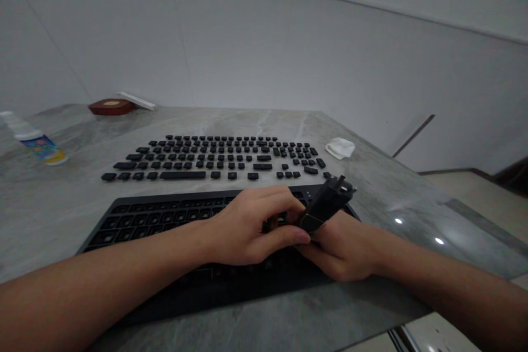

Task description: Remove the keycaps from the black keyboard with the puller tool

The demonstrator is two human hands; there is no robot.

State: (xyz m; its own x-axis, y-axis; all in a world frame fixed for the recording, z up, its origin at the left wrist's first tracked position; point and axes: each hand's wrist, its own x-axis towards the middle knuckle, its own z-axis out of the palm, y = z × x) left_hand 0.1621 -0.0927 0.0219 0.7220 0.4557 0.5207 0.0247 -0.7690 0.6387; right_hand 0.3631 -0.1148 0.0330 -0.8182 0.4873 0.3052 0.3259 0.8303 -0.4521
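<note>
A black keyboard base (173, 300) with its keycaps off lies in front of me, slightly tilted on the table. My left hand (256, 225) reaches over it, thumb and fingers pinching a black blocky tool (324, 206) that has short metal tips at its upper end. The tool leans up to the right, above the right part of the base. Close behind and below it is my right hand (348, 245), curled, with its fingertips hidden by the tool and the left hand. What it grips cannot be made out.
Loose black keycaps (181, 175) lie in keyboard order beyond the base. A crumpled white cloth or tissue (340, 148) sits to their right. At left stands a tilted-looking spray bottle (39, 143); farther back are a reddish-brown box (110, 107) and a white flat object (138, 100) by the wall.
</note>
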